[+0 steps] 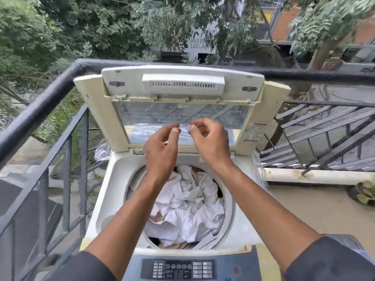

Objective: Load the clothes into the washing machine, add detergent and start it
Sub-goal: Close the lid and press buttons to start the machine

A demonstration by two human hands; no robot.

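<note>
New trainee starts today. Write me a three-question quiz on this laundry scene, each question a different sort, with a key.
1. True or false: the washing machine lid stands raised.
2. What fills the drum? A) white clothes B) blue towels C) nothing
3. Fill in: the control panel lies at the edge of the machine ____ the person.

Key
1. True; the lid is folded upright at the back.
2. A; crumpled white clothes lie in the drum.
3. Nearest. The left hand and right hand are raised over the drum in front of the lid, fingertips pinched; what they hold, if anything, cannot be told.
</note>
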